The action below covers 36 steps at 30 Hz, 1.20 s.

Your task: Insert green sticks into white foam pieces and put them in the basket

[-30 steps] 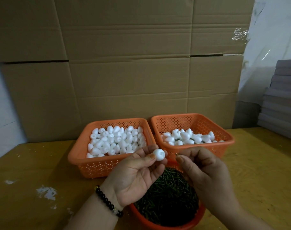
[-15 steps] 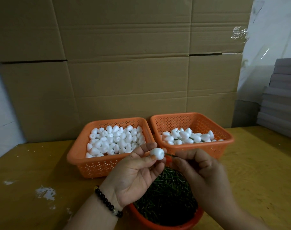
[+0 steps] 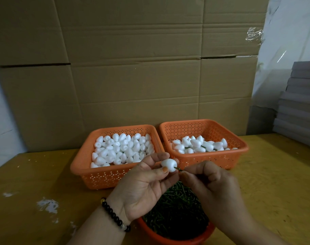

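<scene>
Foam piece (image 3: 169,164) pinched between left hand (image 3: 143,184) thumb and fingers, above the stick bowl (image 3: 175,240). Right hand (image 3: 210,184) pinches green stick (image 3: 178,168), tip entering foam. Push straight along the axis; keep the foam braced. Filled-piece basket (image 3: 239,147) just beyond, path unobstructed; supply basket (image 3: 80,165) left.

Baskets (image 3: 104,175): orange, perforated with small dot patterns. Foam pieces (image 3: 122,149): white. Sticks (image 3: 175,213): dark green. Bracelet (image 3: 113,216): black beads. Table (image 3: 274,183): yellow-brown. Cardboard (image 3: 133,68): brown.
</scene>
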Available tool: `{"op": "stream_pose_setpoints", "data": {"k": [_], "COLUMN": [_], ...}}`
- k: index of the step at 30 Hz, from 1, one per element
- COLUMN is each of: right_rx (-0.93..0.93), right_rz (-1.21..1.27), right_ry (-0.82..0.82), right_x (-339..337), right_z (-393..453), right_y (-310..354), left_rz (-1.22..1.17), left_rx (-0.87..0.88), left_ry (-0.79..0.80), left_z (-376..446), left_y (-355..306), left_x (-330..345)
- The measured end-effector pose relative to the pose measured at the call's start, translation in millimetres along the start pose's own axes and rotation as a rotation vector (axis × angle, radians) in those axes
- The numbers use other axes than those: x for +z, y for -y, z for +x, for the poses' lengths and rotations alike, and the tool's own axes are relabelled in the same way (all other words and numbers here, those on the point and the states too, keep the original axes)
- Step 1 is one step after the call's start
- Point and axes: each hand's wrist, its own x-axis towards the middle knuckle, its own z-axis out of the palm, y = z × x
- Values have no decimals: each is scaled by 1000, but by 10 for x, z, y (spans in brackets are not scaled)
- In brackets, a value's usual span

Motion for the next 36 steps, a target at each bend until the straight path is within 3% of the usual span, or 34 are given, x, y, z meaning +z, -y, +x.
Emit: {"op": "stream_pose_setpoints", "data": {"k": [36], "right_rx": [32], "right_rz": [-83], "right_ry": [45], "right_x": [-18], "right_z": [-18], "right_y": [-42], "left_rz": [79], "left_rx": [-6], "left_ry": [-38], "left_z": [-24], "left_y": [71], "left_x": [44]}}
